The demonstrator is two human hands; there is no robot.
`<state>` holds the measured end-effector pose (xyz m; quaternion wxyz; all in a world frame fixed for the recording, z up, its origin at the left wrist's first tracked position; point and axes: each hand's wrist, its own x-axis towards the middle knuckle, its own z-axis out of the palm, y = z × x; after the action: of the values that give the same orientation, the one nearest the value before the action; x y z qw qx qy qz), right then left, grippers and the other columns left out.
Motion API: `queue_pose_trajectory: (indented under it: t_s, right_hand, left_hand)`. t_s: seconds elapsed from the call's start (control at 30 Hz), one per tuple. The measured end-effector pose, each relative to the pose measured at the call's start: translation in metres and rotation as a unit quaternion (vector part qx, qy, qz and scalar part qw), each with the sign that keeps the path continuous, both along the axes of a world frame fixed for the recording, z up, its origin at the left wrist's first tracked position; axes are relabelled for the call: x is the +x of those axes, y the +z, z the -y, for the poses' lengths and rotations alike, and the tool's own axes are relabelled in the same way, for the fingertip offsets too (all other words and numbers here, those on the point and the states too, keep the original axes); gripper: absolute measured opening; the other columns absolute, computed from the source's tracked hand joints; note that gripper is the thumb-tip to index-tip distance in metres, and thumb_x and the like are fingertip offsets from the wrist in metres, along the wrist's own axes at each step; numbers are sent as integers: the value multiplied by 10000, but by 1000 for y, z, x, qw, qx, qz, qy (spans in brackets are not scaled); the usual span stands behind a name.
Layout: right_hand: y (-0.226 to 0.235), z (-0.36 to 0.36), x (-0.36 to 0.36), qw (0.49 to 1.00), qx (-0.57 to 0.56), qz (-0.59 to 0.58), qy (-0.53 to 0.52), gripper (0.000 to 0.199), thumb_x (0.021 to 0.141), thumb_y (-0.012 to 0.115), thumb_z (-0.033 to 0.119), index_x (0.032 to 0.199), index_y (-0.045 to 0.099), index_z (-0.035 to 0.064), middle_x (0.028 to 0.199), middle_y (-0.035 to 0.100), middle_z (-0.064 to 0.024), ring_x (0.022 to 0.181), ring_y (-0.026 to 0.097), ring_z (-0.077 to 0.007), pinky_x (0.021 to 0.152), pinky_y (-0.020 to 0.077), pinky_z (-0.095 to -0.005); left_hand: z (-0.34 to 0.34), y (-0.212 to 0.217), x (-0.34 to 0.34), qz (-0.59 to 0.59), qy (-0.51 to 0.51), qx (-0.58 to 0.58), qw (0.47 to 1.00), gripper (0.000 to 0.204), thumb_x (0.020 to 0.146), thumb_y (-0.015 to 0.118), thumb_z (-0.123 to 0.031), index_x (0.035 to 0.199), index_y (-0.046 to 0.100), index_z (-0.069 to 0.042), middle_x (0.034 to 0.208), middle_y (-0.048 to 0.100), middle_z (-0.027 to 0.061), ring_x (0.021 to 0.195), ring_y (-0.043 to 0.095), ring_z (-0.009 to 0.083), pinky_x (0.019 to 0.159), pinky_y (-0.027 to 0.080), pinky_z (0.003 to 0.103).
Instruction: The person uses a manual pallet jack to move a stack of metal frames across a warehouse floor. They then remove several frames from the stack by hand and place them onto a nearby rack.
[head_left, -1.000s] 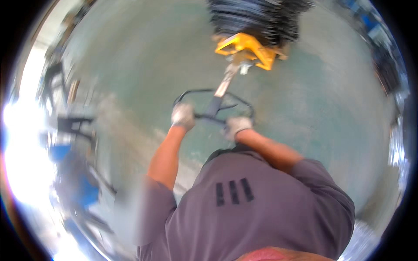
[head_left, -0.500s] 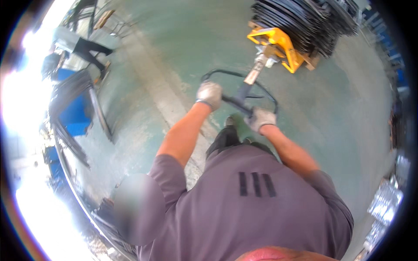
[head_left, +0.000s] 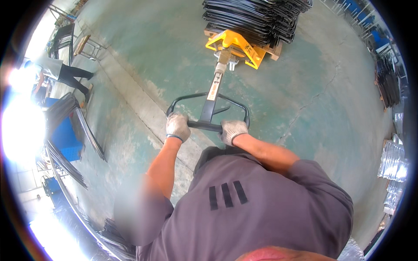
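Green concrete floor [head_left: 305, 87]; both hands [head_left: 204, 128] grip pallet jack handle [head_left: 208, 108].

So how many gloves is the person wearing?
2. The left white knitted work glove wraps the left end of the black loop handle of the yellow pallet jack; the right white knitted work glove wraps its right end. None seem hidden.
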<state>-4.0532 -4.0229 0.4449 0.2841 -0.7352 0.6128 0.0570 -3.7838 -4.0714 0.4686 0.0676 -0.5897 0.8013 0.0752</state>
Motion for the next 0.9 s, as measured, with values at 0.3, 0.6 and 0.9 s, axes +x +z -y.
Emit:
queue_pose_trajectory:
  t_s: [0.3, 0.6, 0.9]
  right_hand:
    - [0, -28, -42, 1000, -23, 1, -7, 325, 929, 731, 274, 1191, 800, 95, 1133, 833, -196, 1086, 810, -411, 920, 643, -552]
    - [-1, -31, -53, 998, -49, -34, -17, 310, 945, 741, 296, 1173, 828, 106, 1139, 837, -182, 1080, 813, -395, 943, 642, -548]
    - [2, -56, -85, 1000, -3, -18, 7, 372, 916, 785, 374, 1174, 852, 115, 1154, 844, -194, 1109, 824, -366, 933, 658, -514]
  left_hand:
    - [-30, 3, -42, -7, 14, 14, 1000, 227, 790, 710, -40, 985, 822, -69, 1103, 805, 205, 1194, 723, 427, 1038, 590, 500]
    - [-35, -1, -48, -40, 13, 29, 999, 282, 813, 695, -43, 1064, 818, -75, 1181, 794, 193, 1229, 708, 430, 1084, 562, 498]
    - [-72, -7, -79, -11, 32, 30, 999, 285, 803, 680, -40, 1042, 831, -77, 1110, 807, 234, 1173, 733, 452, 1063, 568, 513]
